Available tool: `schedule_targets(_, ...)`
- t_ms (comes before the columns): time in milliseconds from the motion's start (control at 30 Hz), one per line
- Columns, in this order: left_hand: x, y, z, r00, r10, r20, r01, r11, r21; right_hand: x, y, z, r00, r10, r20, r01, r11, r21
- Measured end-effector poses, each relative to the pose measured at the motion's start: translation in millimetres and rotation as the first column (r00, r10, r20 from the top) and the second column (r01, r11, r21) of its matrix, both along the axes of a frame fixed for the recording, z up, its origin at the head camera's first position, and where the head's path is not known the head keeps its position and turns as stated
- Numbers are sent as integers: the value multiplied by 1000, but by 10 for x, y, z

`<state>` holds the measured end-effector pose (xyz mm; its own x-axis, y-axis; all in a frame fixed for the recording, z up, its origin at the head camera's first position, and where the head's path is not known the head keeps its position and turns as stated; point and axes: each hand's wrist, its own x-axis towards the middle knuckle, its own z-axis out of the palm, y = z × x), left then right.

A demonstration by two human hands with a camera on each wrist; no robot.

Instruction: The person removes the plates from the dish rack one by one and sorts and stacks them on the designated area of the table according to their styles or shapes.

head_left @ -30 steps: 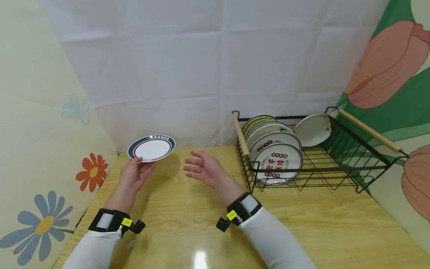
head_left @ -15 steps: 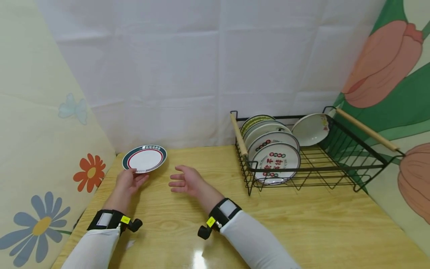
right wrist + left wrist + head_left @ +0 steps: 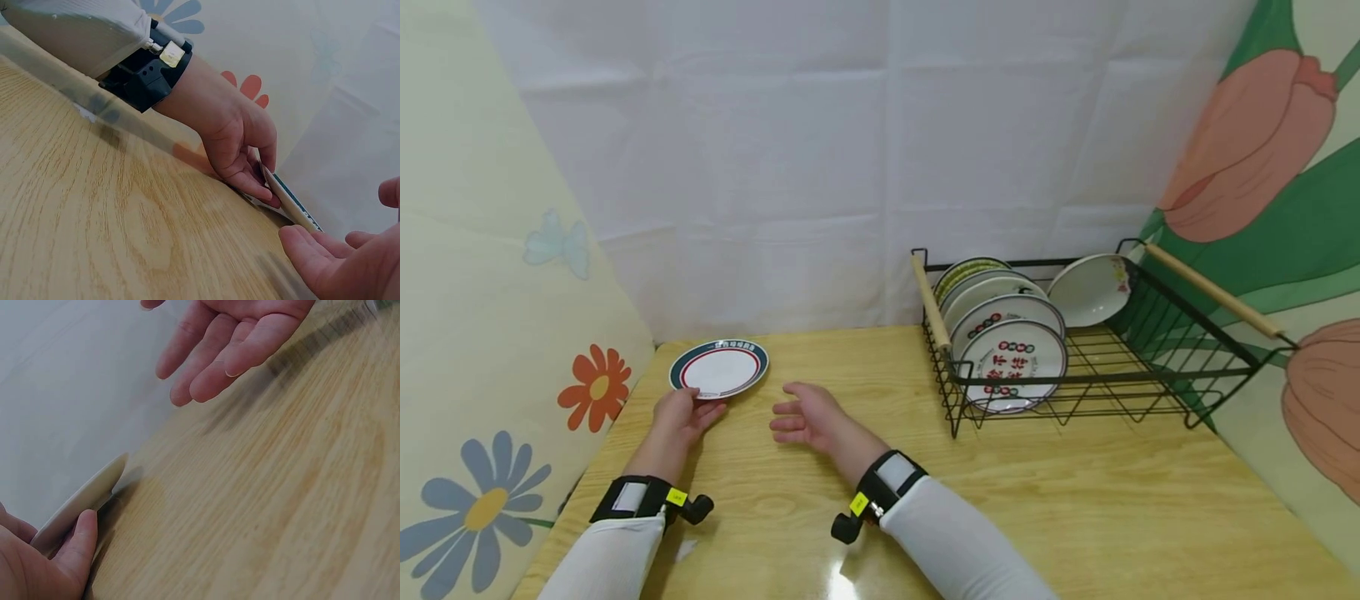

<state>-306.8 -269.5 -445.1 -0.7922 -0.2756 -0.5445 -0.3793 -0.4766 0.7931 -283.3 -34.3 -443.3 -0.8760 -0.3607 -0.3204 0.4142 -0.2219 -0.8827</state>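
Note:
A white plate [image 3: 721,372] with a dark green rim and a red ring lies low over the wooden table at the back left. My left hand [image 3: 679,418] pinches its near edge, thumb on top and fingers beneath. In the left wrist view the plate [image 3: 81,501] is seen edge-on, slightly above the wood on the visible side. To the right of the plate, apart from it, my right hand [image 3: 812,418] hovers palm inward with loosely extended fingers and holds nothing. In the right wrist view the left hand [image 3: 240,147] grips the plate [image 3: 289,199].
A black wire dish rack [image 3: 1120,380] with wooden handles stands at the right. Several plates [image 3: 1011,367] lean at its left end, and a white bowl [image 3: 1088,292] leans at its back. A white cloth [image 3: 775,167] hangs behind the table [image 3: 1037,500].
My left hand has lowered the plate toward the table and slightly left. My right hand has shifted left and toward me, staying off the plate.

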Motion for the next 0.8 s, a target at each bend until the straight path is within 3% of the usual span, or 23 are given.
schedule_targets(200, 38, -17, -21, 1000, -16, -1, 15, 999, -39, 28, -9, -15, 1000, -2, 3, 2, 1000, 9)
schedule_targets(333, 36, -73, -5, 995, -103, -10, 102, 993, -51, 17, 8, -18, 1000, -2, 1, 2, 1000, 16)
schedule_targets(433, 41, -135, 10, 979, -206, -8, 204, 976, -70, 10, 18, -26, 1000, -8, 7, 8, 1000, 17)
schedule_targets(567, 38, -185, 1, 957, -289, 4, 287, 948, -140, 12, 34, -34, 1000, -17, 9, 17, 1000, 19)
schedule_targets(800, 1, -208, -38, 952, -301, 61, 305, 899, -315, 21, 39, -41, 1000, -14, 11, 14, 1000, 14)
